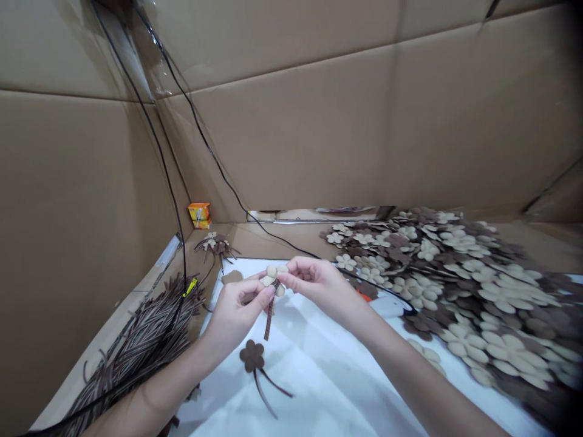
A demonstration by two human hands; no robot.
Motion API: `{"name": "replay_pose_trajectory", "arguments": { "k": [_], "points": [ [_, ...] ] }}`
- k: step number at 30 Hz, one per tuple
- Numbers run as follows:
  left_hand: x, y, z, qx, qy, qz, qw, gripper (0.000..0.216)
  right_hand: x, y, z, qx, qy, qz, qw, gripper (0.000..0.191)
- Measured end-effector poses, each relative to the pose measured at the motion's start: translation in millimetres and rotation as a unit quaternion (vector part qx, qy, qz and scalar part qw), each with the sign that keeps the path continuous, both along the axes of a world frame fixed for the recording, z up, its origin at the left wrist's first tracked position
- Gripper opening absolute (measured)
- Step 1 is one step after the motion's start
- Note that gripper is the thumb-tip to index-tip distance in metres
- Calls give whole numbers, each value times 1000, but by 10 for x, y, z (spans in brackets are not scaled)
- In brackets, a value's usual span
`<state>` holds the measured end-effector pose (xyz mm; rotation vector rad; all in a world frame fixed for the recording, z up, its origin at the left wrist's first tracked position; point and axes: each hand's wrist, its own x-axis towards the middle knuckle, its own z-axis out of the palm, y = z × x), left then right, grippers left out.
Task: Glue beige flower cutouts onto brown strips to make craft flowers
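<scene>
Between my two hands, above the white work surface point(328, 376), is a cream felt flower point(272, 273) with a brown checked ribbon point(268, 321) hanging down from it. My left hand point(241, 306) pinches the flower's lower left side, thumb on top. From the right, my right hand point(314, 279) grips its upper petals between thumb and fingers. The fingers partly cover the flower's middle. Just below, a brown felt flower point(252, 355) with two ribbon tails lies flat on the surface. Behind my left fingers a tan rounded piece point(232, 277) shows in part.
A large heap of cream and brown flowers point(437, 261) spreads along the right. Many striped ribbons point(141, 340) lie at the left under a black cable point(173, 212). A few ribboned flowers point(216, 244) and an orange box point(199, 215) sit at the back left. Cardboard walls point(296, 133) enclose the area.
</scene>
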<state>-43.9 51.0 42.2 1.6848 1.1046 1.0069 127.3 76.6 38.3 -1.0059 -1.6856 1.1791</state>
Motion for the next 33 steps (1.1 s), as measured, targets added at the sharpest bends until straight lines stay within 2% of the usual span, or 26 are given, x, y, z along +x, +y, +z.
{"name": "replay_pose_trajectory", "arguments": {
  "k": [2, 6, 8, 10, 15, 22, 27, 31, 33],
  "points": [
    [6, -15, -5, 24, 15, 17, 999, 31, -9, -6, 5, -14, 30, 12, 999, 24],
    [7, -55, 10, 156, 77, 51, 983, 30, -25, -27, 32, -24, 61, 24, 998, 23],
    [-2, -64, 24, 192, 96, 58, 975, 30, -31, -44, 57, -31, 67, 21, 997, 24],
    [-21, -58, 36, 166, 93, 48, 981, 31, -36, -66, 86, -42, 74, 21, 996, 25],
    [-88, -14, 56, 35, 12, -27, 999, 34, -35, -120, 139, -49, 71, 23, 996, 28],
    [-96, 19, 34, -41, -120, -69, 990, 33, -27, -131, 151, -65, 103, 62, 991, 22],
    [-65, 3, 24, -39, -113, -50, 992, 32, -13, -138, 180, -62, 93, 60, 992, 23],
    [-59, -13, 16, 21, -36, -8, 999, 32, 5, -138, 189, -49, 66, 33, 996, 23],
    [-62, -16, 16, 26, -8, -8, 1000, 33, 6, -139, 189, -45, 59, 24, 997, 25]
  ]
}}
